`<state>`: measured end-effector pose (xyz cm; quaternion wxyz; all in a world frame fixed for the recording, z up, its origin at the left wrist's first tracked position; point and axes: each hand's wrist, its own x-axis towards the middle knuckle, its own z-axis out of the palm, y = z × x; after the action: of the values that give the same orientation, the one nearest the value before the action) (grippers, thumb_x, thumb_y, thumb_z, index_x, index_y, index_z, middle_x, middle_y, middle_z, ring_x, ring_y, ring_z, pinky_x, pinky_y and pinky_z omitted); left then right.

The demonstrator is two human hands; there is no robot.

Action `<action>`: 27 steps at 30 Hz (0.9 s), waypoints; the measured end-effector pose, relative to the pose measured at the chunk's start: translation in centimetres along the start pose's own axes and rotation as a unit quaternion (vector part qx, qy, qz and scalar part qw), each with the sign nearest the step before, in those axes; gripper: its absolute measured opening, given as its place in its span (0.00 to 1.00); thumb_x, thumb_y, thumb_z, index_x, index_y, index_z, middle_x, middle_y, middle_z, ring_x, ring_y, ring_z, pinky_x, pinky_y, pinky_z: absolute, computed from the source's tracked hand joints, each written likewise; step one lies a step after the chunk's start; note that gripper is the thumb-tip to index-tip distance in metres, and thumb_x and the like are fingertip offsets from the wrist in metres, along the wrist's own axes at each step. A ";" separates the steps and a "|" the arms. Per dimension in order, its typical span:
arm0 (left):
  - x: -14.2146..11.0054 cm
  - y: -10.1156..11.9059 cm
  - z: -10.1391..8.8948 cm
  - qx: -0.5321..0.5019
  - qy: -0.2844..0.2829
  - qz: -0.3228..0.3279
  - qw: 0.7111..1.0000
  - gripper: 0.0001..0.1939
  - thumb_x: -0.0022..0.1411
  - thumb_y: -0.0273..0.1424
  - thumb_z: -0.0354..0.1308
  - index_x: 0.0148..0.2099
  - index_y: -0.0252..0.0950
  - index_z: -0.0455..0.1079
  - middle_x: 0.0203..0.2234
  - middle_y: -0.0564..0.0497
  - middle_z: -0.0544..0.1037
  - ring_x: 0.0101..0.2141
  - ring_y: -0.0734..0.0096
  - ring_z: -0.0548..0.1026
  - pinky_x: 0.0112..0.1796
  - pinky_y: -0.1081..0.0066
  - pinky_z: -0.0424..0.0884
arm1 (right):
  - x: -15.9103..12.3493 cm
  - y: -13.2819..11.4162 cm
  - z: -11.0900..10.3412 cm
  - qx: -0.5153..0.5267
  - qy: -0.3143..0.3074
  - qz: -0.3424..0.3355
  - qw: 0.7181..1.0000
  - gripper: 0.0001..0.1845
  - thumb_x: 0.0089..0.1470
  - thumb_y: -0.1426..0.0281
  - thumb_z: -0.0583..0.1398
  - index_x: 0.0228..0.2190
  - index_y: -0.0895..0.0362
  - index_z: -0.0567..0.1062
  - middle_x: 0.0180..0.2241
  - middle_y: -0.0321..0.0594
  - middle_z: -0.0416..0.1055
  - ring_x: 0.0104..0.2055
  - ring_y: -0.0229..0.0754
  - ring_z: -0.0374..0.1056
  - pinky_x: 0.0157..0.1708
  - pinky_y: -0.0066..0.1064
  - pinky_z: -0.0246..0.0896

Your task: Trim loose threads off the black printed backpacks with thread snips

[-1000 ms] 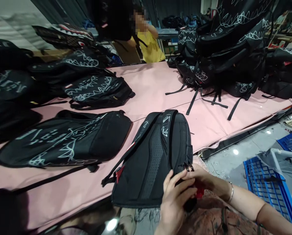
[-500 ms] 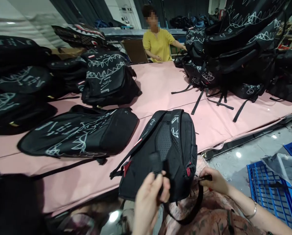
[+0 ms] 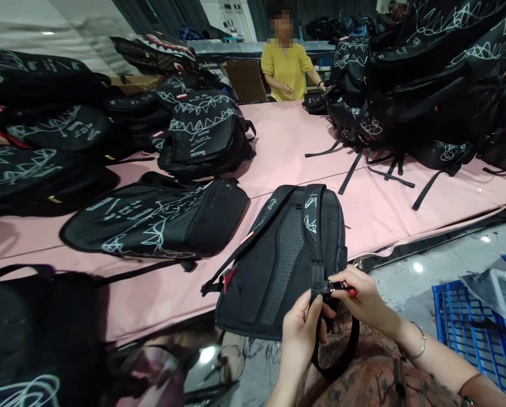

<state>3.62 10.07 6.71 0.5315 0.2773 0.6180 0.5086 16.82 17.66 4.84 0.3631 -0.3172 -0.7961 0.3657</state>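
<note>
One shoulder strap (image 3: 271,208) looked attached, lower-center webbing (image 3: 353,340) unfinished, left hand (image 3: 296,328) pinching it, right hand (image 3: 365,297) pinching an unclear black-red item (image 3: 336,286).

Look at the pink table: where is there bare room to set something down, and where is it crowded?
The pink table is bare between the left bags and right pile, up to the person in yellow, and between the pile's straps, the held backpack and the near edge. Both sides are crowded.
</note>
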 end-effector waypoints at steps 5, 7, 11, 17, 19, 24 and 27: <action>-0.1 -0.2 0.0 0.008 0.003 0.001 1.000 0.16 0.54 0.42 0.53 0.35 0.33 0.66 0.17 0.56 0.70 0.10 0.84 0.59 0.12 0.81 0.51 | 0.2 0.7 0.0 0.022 0.004 -0.001 1.000 0.06 0.54 0.69 0.56 0.31 0.55 0.73 0.27 0.37 0.70 0.29 0.38 0.65 0.30 0.28 0.57; -0.1 -0.1 0.0 -0.005 0.007 -0.005 1.000 0.17 0.54 0.43 0.54 0.37 0.33 0.66 0.17 0.56 0.69 0.10 0.85 0.58 0.11 0.81 0.50 | 0.0 1.0 0.0 0.036 0.027 0.022 0.999 0.06 0.54 0.68 0.57 0.30 0.55 0.73 0.26 0.37 0.70 0.29 0.38 0.65 0.30 0.28 0.58; 0.0 0.0 0.1 -0.005 0.012 -0.002 1.000 0.17 0.53 0.43 0.54 0.33 0.33 0.66 0.17 0.56 0.70 0.10 0.85 0.58 0.12 0.81 0.51 | -0.1 0.9 0.0 0.037 0.040 0.049 0.997 0.07 0.53 0.67 0.57 0.34 0.55 0.73 0.29 0.38 0.70 0.31 0.39 0.65 0.31 0.29 0.59; -0.1 0.0 0.1 -0.089 -0.007 -0.030 0.996 0.16 0.51 0.42 0.57 0.33 0.33 0.66 0.15 0.57 0.68 0.09 0.85 0.57 0.10 0.82 0.50 | 0.2 0.5 -0.1 0.052 0.016 0.024 0.998 0.06 0.53 0.68 0.56 0.31 0.55 0.73 0.27 0.38 0.70 0.29 0.38 0.64 0.30 0.29 0.58; -0.2 0.1 -0.2 -0.198 -0.056 -0.074 0.976 0.15 0.51 0.41 0.58 0.32 0.34 0.65 0.11 0.60 0.63 0.07 0.87 0.51 0.09 0.83 0.47 | 0.4 0.7 0.2 0.112 0.049 0.088 0.989 0.07 0.52 0.66 0.57 0.31 0.55 0.73 0.28 0.38 0.70 0.30 0.38 0.65 0.31 0.30 0.59; -0.3 -0.2 -0.1 -0.369 -0.208 -0.152 0.893 0.11 0.50 0.36 0.60 0.28 0.34 0.64 0.09 0.63 0.56 0.06 0.91 0.41 0.08 0.85 0.43 | 1.5 1.0 1.5 0.315 0.007 0.204 0.927 0.13 0.48 0.59 0.58 0.30 0.57 0.70 0.25 0.35 0.66 0.25 0.34 0.61 0.26 0.26 0.57; -0.4 -0.7 0.6 -0.325 -0.194 -0.146 0.914 0.14 0.50 0.40 0.59 0.33 0.33 0.67 0.12 0.59 0.64 0.06 0.89 0.47 0.07 0.84 0.46 | 2.3 0.9 2.1 0.361 -0.030 0.250 0.898 0.16 0.43 0.59 0.62 0.20 0.57 0.65 0.16 0.28 0.54 0.18 0.29 0.50 0.17 0.22 0.47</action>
<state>4.39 9.73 6.28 0.7701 0.0892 0.3364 0.5346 14.13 19.17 3.97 0.3253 -0.3417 -0.5146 0.7160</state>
